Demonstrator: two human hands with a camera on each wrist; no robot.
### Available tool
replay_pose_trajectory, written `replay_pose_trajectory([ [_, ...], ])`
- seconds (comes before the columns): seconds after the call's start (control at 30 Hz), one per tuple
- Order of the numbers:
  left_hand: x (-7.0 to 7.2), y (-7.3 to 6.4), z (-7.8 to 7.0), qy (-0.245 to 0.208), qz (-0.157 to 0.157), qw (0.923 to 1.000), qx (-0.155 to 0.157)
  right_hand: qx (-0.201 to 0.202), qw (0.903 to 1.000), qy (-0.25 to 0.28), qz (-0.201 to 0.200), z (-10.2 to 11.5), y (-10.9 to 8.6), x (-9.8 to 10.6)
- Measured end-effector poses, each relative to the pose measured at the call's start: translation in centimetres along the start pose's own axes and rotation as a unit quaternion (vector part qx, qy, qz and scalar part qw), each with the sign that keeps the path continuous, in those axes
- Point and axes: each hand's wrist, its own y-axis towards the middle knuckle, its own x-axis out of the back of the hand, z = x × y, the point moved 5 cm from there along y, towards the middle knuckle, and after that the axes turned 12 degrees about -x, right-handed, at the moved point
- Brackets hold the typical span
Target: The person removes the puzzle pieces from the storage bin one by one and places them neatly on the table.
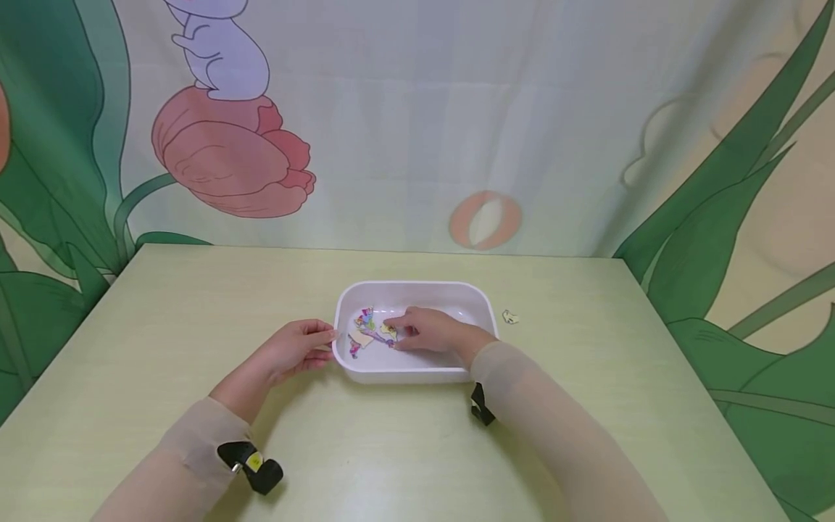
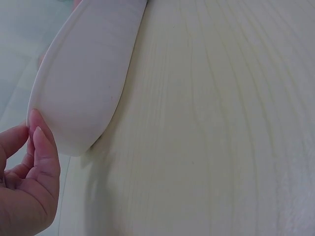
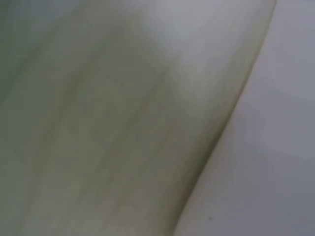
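A white plastic tray (image 1: 404, 377) stands on the table. Inside it, toward the left, lie several small flat colourful cutouts (image 1: 367, 319), some overlapping. The person's left hand (image 1: 301, 349) is at the tray's left end; in the left wrist view its thumb and fingers (image 2: 42, 142) pinch the rim. Reaching over the near right side, the right hand (image 1: 433, 330) is in the tray, thumb and index finger on either side of a small yellow cutout (image 1: 389, 331), which they appear to pinch. The right wrist view shows only the tray's outer wall (image 3: 261, 162) and table, no hand.
Outside the tray, just to its right, one small pale cutout (image 1: 510, 317) lies on the light wood-grain table (image 1: 391, 449). Behind the table hangs a printed curtain (image 1: 404, 130). A black wrist camera (image 1: 251, 467) is strapped to the left sleeve.
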Motion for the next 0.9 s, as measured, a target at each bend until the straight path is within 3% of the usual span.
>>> replay_pose_trajectory([
  [0.37, 0.1, -0.2, -0.4, -0.014, 0.008, 0.9998, -0.008, -0.053, 0.9967, 0.061, 0.001, 0.0, 0.2, 0.1],
  [0.7, 0.1, -0.2, -0.4, -0.016, 0.006, 0.9998, -0.006, -0.059, 0.9936, 0.096, -0.012, -0.2, 0.4, 0.4],
  [0.9, 0.0, -0.2, -0.4, -0.016, 0.011, 0.9998, -0.009, -0.078, 0.9868, 0.137, -0.037, -0.7, -0.4, 1.1],
])
